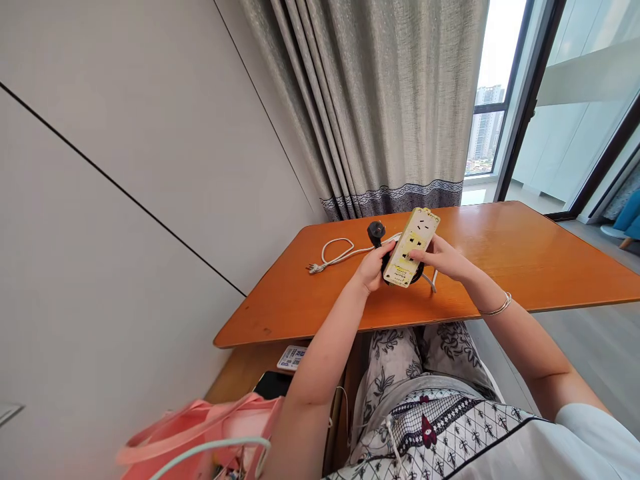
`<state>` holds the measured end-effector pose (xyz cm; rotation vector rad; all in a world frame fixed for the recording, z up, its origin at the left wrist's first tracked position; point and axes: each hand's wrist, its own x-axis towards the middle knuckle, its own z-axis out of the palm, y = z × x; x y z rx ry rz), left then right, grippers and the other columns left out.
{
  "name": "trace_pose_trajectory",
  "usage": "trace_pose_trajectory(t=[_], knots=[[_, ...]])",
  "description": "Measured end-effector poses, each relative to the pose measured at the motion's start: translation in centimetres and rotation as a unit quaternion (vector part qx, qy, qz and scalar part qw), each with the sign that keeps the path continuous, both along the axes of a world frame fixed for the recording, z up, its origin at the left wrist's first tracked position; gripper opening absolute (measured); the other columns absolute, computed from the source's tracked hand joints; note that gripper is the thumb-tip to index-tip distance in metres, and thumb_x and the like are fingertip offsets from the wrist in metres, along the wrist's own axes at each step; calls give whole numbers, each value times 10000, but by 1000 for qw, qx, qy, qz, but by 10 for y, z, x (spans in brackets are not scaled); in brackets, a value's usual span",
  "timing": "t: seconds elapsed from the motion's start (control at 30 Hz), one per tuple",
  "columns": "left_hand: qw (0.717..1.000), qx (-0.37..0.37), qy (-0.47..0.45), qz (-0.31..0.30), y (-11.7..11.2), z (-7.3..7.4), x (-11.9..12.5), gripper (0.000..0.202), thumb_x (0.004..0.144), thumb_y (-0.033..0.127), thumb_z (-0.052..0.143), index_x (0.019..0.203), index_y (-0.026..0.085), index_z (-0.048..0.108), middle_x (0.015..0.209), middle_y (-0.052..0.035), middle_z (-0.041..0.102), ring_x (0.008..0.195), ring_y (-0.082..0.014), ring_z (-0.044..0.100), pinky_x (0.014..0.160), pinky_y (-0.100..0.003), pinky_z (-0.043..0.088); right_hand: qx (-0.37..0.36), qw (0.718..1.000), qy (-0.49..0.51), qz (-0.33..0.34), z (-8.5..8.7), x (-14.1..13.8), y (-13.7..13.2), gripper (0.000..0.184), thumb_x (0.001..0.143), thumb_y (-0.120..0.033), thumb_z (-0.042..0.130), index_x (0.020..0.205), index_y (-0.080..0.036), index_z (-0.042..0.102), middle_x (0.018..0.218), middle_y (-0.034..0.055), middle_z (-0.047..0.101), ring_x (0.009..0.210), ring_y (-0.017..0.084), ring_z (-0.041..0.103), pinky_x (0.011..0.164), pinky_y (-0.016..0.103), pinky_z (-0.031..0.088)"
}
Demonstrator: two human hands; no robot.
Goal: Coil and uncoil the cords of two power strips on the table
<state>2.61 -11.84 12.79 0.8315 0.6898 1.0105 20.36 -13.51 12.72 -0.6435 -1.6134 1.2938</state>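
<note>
A yellowed white power strip (413, 247) is held tilted above the near part of the orange-brown table (500, 247). My left hand (371, 268) grips its lower left side, along with a black cable partly hidden behind the strip. On the right edge, my right hand (443, 257) closes round the strip, its thumb lying on the socket face. A black plug (376, 232) sticks up just beyond my left fingers. Across the tabletop runs a white cord (345, 252), ending in a white plug (316, 268) to the left.
Below the table's left edge are a pink bag (200, 440), a dark phone-like slab (273, 385) and a white printed packet (291, 357). A grey curtain (395, 100) hangs behind the table, and a pale panelled wall (150, 167) borders the left. Glass doors stand at right.
</note>
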Motion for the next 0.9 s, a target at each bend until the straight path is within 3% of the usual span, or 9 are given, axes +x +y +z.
trace_pose_trajectory(t=[0.1, 0.23, 0.43, 0.6, 0.73, 0.83, 0.9], knots=[[999, -21, 29, 9, 0, 2, 4, 208, 902, 230, 556, 984, 134, 722, 738, -59, 750, 632, -194, 707, 662, -309, 584, -43, 999, -6, -17, 1, 1, 2, 516, 708, -454, 839, 1090, -170, 640, 1107, 113, 749, 936, 226, 723, 783, 358, 628], [998, -13, 55, 26, 1, 5, 5, 266, 945, 241, 503, 1039, 127, 724, 850, -84, 782, 682, -193, 730, 681, -303, 589, -80, 996, 11, -29, 0, 0, 5, 505, 678, -456, 862, 1051, -164, 686, 1088, 121, 763, 871, 220, 736, 646, 288, 620], [995, 53, 88, 16, 8, 1, 0, 322, 880, 425, 668, 1016, 137, 716, 878, -74, 784, 759, -192, 736, 728, -283, 574, -116, 990, 76, -36, -10, -2, 10, 521, 642, -469, 888, 1019, -161, 702, 1083, 130, 768, 907, 250, 746, 664, 303, 633], [993, 86, 77, 27, 18, -4, -7, 442, 834, 560, 673, 1018, 157, 670, 924, -46, 771, 811, -178, 724, 689, -251, 549, -145, 983, 107, -41, -17, 6, 20, 438, 706, -450, 859, 977, -151, 691, 893, 89, 778, 791, 215, 747, 690, 320, 635], [990, 109, 85, 36, 25, -7, -7, 403, 888, 492, 595, 1107, 157, 642, 1009, -67, 747, 852, -178, 710, 686, -264, 551, -191, 967, 157, -60, -27, 15, 33, 358, 765, -413, 829, 961, -155, 677, 768, 53, 750, 747, 199, 736, 685, 313, 638], [964, 190, 164, 89, 28, -11, -4, 340, 887, 367, 598, 1147, 151, 634, 1103, -92, 729, 966, -193, 694, 849, -321, 549, -232, 946, 204, -98, -37, 23, 47, 304, 817, -416, 783, 943, -169, 658, 697, 34, 723, 721, 197, 725, 686, 320, 642], [907, 288, 273, 143, 29, -16, -3, 318, 880, 342, 612, 1133, 153, 653, 1156, -106, 720, 1071, -220, 667, 969, -361, 503, -250, 927, 240, -141, -44, 31, 61, 291, 847, -420, 751, 965, -176, 647, 687, 25, 716, 694, 192, 716, 680, 323, 643]])
